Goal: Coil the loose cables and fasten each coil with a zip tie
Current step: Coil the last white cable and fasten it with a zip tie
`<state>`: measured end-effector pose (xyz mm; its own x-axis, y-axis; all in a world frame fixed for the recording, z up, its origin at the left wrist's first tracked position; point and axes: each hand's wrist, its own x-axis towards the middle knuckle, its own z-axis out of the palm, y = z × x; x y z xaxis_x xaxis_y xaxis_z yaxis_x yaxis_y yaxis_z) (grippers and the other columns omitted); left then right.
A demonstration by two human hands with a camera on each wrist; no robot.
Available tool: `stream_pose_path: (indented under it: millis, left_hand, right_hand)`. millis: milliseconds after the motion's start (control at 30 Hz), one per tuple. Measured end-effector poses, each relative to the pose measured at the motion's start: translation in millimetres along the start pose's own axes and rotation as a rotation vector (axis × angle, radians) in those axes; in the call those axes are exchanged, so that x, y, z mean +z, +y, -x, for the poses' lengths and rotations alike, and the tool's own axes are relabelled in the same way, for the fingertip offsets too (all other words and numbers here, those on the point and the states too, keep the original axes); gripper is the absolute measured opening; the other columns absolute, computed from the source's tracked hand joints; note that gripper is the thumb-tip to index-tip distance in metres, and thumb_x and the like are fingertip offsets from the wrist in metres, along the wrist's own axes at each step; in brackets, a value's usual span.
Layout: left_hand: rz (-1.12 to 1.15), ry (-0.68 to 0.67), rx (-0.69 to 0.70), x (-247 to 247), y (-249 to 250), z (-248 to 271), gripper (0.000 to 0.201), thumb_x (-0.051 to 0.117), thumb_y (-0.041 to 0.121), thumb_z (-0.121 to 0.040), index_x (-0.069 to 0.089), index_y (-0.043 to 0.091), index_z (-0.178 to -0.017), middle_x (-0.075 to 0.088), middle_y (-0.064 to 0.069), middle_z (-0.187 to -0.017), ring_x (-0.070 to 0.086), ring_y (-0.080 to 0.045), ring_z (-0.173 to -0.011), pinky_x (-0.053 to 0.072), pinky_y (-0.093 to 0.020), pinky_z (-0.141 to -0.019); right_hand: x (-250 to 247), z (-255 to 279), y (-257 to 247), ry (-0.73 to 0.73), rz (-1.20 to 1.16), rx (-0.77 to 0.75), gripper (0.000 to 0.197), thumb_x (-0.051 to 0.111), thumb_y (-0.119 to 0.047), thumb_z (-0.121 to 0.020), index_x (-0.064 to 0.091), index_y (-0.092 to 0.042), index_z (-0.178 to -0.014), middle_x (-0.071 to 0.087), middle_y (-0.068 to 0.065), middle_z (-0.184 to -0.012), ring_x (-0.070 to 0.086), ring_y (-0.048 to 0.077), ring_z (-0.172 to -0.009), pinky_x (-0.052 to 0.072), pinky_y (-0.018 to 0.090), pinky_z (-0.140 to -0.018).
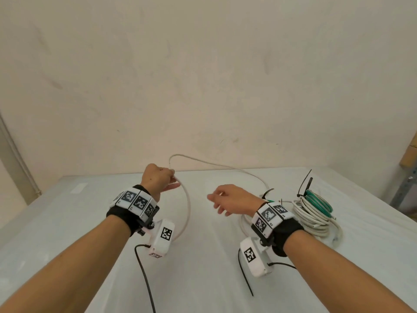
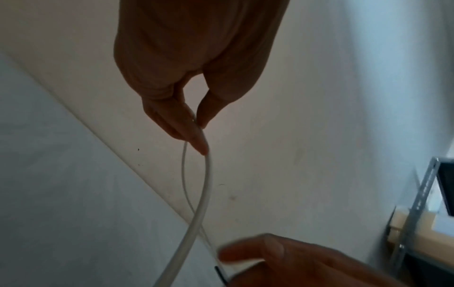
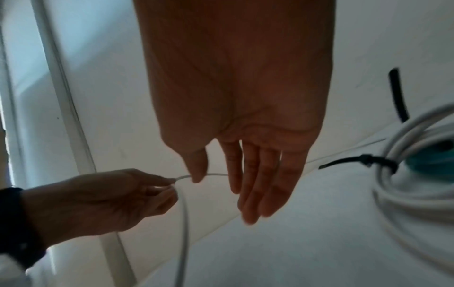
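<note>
**Winding the first loop of a loose white cable**

Pinching the white cable [image 1: 186, 206] near its end between thumb and fingers of the left hand [image 1: 158, 179], raised above the table [image 1: 79, 222]. Hanging one loop down beside the left wrist, trailing the rest back across the table toward the right. Hovering the right hand [image 1: 228, 199] nearby with fingers straight and relaxed, holding nothing. Resting two finished bundles, the white coil [image 1: 316, 220] and the green coil [image 1: 319, 202], at the right, each cinched with a black zip tie [image 1: 304, 184].

Risking, probably, a sprung loop: stiff cable, light pinch. Possibly snagging the trailing length on the finished coils and dragging them along.
</note>
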<state>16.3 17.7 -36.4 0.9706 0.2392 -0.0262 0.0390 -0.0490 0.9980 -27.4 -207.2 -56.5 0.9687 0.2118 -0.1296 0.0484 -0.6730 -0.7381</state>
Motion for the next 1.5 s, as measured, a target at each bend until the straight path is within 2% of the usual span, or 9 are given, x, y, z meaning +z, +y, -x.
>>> stream_pose_path:
  millis: [167,300,400,700,867,1133,1300,1433,1500]
  left_hand:
    - [0.33,0.036,-0.016,-6,21,15,0.007,0.054,-0.009,-0.1,0.05,-0.004,-0.096,0.054,-0.02,-0.096,0.066,-0.026,-0.083,0.064,-0.035,-0.081]
    - [0.461,0.02,0.018,-20,30,19,0.012,0.053,-0.01,-0.096,0.054,-0.001,-0.088,0.05,-0.015,-0.086,0.061,-0.027,-0.084,0.065,-0.032,-0.072]
    - [0.408,0.01,-0.047,-35,33,23,0.004,0.057,-0.005,-0.092,0.055,-0.002,-0.092,0.046,-0.012,-0.085,0.06,-0.024,-0.077,0.066,-0.033,-0.071]
    - [0.093,-0.148,-0.401,-47,12,37,0.035,0.071,0.025,-0.094,0.055,0.0,-0.114,0.058,-0.017,-0.081,0.064,-0.024,-0.063,0.06,-0.031,-0.049]
    - [0.268,-0.3,-0.342,-33,18,49,0.014,0.052,0.017,-0.105,0.058,0.004,-0.103,0.07,-0.024,-0.084,0.07,-0.025,-0.065,0.062,-0.03,-0.055]
    - [0.342,-0.331,-0.257,-31,17,53,0.041,0.062,0.035,-0.101,0.066,-0.005,-0.108,0.073,-0.021,-0.098,0.075,-0.027,-0.083,0.063,-0.036,-0.078]
    - [-0.227,-0.118,-0.108,-33,20,53,0.068,0.055,0.078,-0.088,0.053,0.012,-0.072,0.049,0.0,-0.06,0.043,-0.016,-0.052,0.035,-0.026,-0.049]
    - [-0.688,0.08,0.173,-35,14,45,0.084,0.029,0.093,-0.082,0.049,0.011,-0.077,0.062,-0.011,-0.087,0.059,-0.033,-0.087,0.043,-0.039,-0.071]
    - [-0.602,-0.015,0.266,-32,12,41,0.073,0.026,0.073,-0.099,0.061,0.01,-0.086,0.069,-0.015,-0.103,0.06,-0.035,-0.106,0.045,-0.041,-0.087]
  right_hand:
    - [35,0,-29,-0.194,-0.234,-0.012,0.052,0.068,-0.035,-0.099,0.043,-0.017,-0.14,0.067,0.014,-0.107,0.072,0.023,-0.086,0.059,0.03,-0.071]
    - [43,-15,-28,-0.036,-0.341,-0.06,0.011,0.056,-0.011,-0.103,0.064,-0.004,-0.105,0.066,0.014,-0.096,0.075,0.037,-0.085,0.063,0.04,-0.085]
    - [38,-22,-29,0.153,-0.452,-0.106,0.026,0.055,-0.009,-0.103,0.069,-0.007,-0.082,0.07,0.011,-0.085,0.077,0.036,-0.089,0.06,0.049,-0.094]
    - [22,-11,-43,0.405,-0.548,-0.257,0.016,0.067,-0.03,-0.096,0.08,-0.022,-0.089,0.08,-0.002,-0.092,0.077,0.015,-0.097,0.053,0.047,-0.104]
    - [25,1,-49,0.245,-0.904,-0.337,0.019,0.062,-0.008,-0.102,0.072,0.006,-0.107,0.074,0.019,-0.109,0.075,0.026,-0.107,0.055,0.032,-0.104]
    - [25,10,-58,0.058,-1.045,-0.257,0.025,0.053,-0.005,-0.106,0.066,0.014,-0.115,0.071,0.029,-0.118,0.074,0.032,-0.109,0.058,0.028,-0.097]
    - [22,14,-60,0.022,-1.148,-0.236,0.016,0.048,0.002,-0.106,0.064,0.004,-0.111,0.07,0.033,-0.118,0.074,0.036,-0.107,0.059,0.031,-0.096]
    - [22,14,-62,0.011,-1.205,-0.215,0.016,0.047,0.005,-0.105,0.063,0.003,-0.106,0.071,0.032,-0.114,0.074,0.039,-0.107,0.061,0.03,-0.092]
    - [24,15,-65,-0.005,-1.219,-0.21,0.016,0.048,0.005,-0.105,0.064,0.004,-0.105,0.072,0.031,-0.113,0.074,0.039,-0.107,0.061,0.03,-0.091]
